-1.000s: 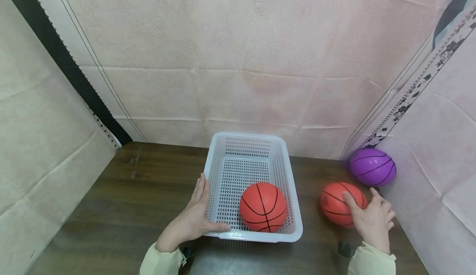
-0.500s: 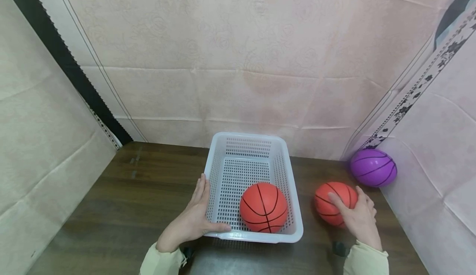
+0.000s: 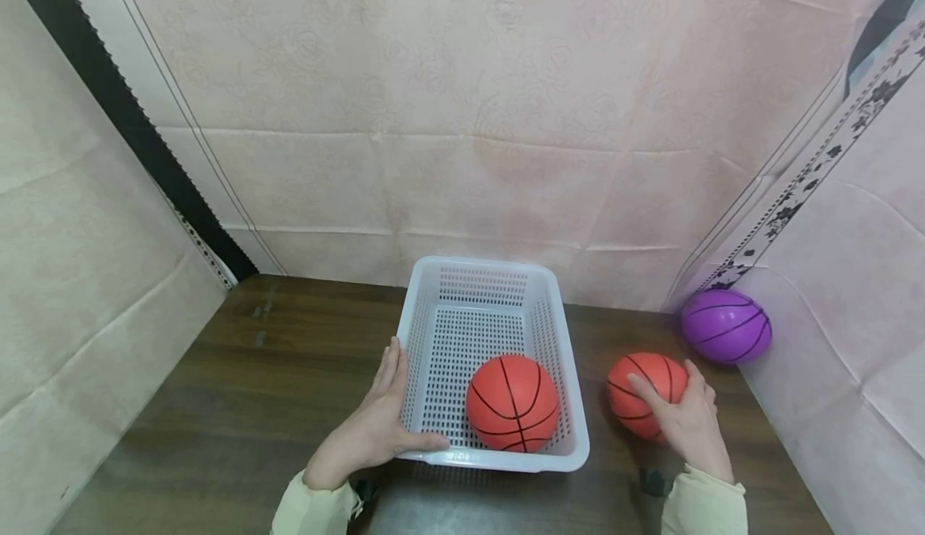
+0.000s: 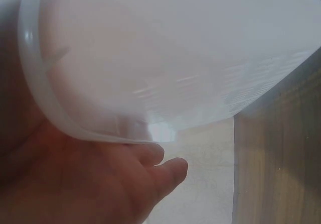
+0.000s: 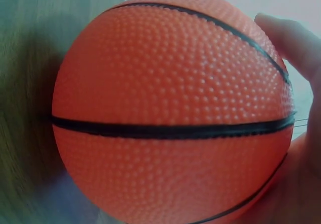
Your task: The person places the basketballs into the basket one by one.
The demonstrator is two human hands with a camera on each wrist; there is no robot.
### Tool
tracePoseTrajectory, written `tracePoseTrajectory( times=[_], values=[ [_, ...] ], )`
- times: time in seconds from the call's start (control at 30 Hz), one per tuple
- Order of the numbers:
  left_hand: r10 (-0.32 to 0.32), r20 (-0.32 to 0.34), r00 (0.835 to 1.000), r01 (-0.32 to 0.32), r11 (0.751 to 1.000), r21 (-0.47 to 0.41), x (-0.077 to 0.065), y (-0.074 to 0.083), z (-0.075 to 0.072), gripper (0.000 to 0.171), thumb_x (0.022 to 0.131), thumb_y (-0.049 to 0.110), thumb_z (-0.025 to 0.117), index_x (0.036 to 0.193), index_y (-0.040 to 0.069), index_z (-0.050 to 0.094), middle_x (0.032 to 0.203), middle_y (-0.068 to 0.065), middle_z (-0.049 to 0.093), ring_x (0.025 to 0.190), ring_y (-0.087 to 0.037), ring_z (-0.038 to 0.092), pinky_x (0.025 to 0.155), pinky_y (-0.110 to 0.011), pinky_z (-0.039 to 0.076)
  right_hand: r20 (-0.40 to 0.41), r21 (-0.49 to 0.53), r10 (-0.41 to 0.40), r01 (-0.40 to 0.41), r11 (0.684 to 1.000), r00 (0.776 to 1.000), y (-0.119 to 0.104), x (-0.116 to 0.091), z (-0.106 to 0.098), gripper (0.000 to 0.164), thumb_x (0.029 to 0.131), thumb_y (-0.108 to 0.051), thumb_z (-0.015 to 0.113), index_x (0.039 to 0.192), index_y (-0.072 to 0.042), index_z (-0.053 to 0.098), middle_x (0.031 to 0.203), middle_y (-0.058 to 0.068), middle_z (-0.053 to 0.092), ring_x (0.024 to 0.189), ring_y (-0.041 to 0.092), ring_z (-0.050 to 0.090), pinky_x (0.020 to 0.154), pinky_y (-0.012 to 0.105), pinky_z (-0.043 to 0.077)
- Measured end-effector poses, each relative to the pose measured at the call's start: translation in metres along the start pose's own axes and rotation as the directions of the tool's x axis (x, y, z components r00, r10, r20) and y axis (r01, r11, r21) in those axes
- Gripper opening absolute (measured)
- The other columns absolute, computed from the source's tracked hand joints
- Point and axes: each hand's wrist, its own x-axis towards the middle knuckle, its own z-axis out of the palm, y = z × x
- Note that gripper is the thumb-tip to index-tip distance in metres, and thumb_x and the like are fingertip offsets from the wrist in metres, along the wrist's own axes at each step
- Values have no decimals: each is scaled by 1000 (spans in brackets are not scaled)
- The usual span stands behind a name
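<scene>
In the head view, an orange toy basketball (image 3: 636, 402) with black lines is in the grip of my right hand (image 3: 694, 422), thumb on top and fingers round its far right side. The right wrist view shows that pebbled ball (image 5: 170, 83) filling the picture. A white plastic basket (image 3: 433, 310) with slotted walls stands left of it and holds a second orange basketball (image 3: 513, 402) near its front. My left hand (image 3: 376, 422) lies against the basket's front left corner, fingers straight along the outer left side, thumb on the front rim. The left wrist view shows the basket's outer wall (image 4: 165, 58).
A purple basketball (image 3: 726, 326) rests at the back right corner, beside the cloth wall (image 3: 838, 374). Pale cloth also hangs behind and to the left of the brown wooden table (image 3: 238, 406).
My right hand has moved left with the orange basketball, away from the purple one and closer to the basket. The left hand and basket have stayed in place.
</scene>
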Motion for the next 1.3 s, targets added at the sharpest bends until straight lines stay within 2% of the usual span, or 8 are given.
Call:
tracePoseTrajectory(
  times=[0.13,0.73,1.0,1.3],
  values=[
    [5,-3,1000,-5,1000,12,1,0,0,142,63,62,82,153,0,-9,158,-10,-25,146,-30,-16,113,-56,8,-6,-8,18,-18,1000,1000,0,1,1,116,82,-71,58,154,0,1,143,41,17,131,55,22,100,71,25],
    [11,-14,1000,-11,1000,-1,-1,0,0,141,63,61,82,153,0,-7,159,-13,-21,146,-31,-15,112,-58,9,-84,53,110,-106,993,990,0,3,4,112,81,-73,57,152,1,14,137,37,23,123,53,23,92,73,33],
    [13,3,1000,-12,1000,-13,-1,-1,0,140,65,57,84,153,1,-10,157,-7,-27,146,-30,-17,112,-59,9,-134,83,102,-92,992,986,1,3,3,108,81,-71,59,151,0,18,135,36,26,122,51,25,92,71,33],
    [8,-6,1000,-8,1000,-10,0,-1,0,142,62,61,83,153,1,-8,159,-11,-23,146,-30,-16,112,-60,10,-180,148,112,-86,985,977,-3,1,0,103,84,-67,60,152,-2,18,138,33,25,125,50,24,94,71,32]
  ],
)
